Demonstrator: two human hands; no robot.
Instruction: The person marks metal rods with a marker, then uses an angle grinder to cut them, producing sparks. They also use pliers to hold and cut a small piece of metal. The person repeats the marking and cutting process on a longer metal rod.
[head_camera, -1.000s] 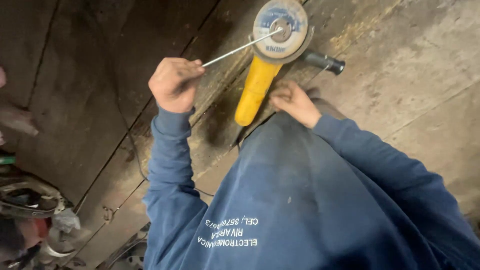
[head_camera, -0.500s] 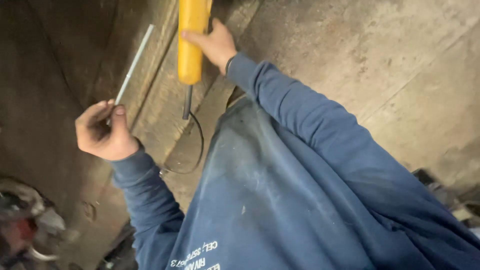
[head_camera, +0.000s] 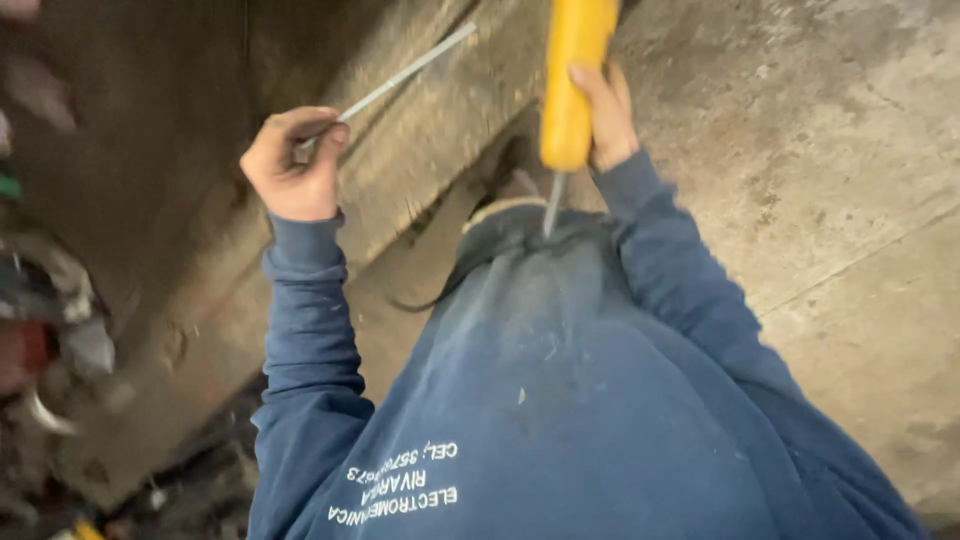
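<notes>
Grey, stained concrete floor fills the right of the view, with a dark steel beam running diagonally across the left; a blue sweatshirt covers the foreground; the right hand is wrapped around the yellow handle of a power tool, upright at the top edge; the left hand is clenched on one end of a thin metal rod slanting over the beam.
</notes>
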